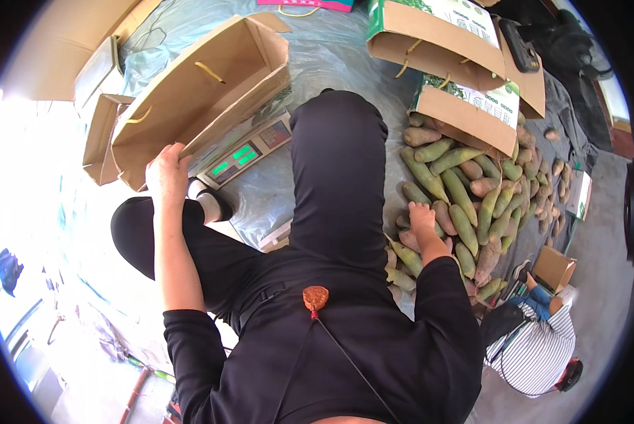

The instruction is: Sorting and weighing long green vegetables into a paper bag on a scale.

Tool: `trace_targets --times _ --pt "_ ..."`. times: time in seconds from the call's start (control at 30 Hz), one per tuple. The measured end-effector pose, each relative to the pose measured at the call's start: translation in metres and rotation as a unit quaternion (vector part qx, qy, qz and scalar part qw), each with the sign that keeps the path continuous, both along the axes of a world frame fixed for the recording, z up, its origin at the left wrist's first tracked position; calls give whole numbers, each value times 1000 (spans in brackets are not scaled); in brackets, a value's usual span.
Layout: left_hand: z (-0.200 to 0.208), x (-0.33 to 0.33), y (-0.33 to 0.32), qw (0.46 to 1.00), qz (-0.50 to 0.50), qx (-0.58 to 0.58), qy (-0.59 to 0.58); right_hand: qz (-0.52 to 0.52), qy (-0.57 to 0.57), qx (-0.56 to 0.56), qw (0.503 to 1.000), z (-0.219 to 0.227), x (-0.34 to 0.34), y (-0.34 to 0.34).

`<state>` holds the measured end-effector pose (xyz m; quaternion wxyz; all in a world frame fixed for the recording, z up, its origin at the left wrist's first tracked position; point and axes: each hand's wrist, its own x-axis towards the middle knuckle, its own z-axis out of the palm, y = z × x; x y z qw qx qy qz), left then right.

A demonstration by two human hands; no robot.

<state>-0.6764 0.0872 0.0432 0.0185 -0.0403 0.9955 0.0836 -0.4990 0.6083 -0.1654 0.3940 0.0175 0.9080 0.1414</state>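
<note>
An open cardboard carton with yellow cord handles leans at the left, on a digital scale with green lit digits. My left hand has its fingers closed on the carton's near rim. To the right lies a heap of long radishes, green with some pinkish-brown ones. My right hand is at the heap's near left edge, its fingers curled down among the radishes. Whatever lies under those fingers is hidden. My bent knee stands between the scale and the heap.
Two printed cardboard cartons with cord handles stand at the heap's far side. Clear plastic sheeting covers the ground. A person in a striped top sits low at the right, near a small open box. A pink bag shows at the far edge.
</note>
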Motion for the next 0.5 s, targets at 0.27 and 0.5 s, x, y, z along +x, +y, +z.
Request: trace_targets --times 0.27,0.5 --pt "-6 1 -14 1000 -16 -10 15 -73 169 -117 976 24 4 29" --pt "-8 2 -17 1000 3 -17 3 -295 377 -311 821 98 -70 9"
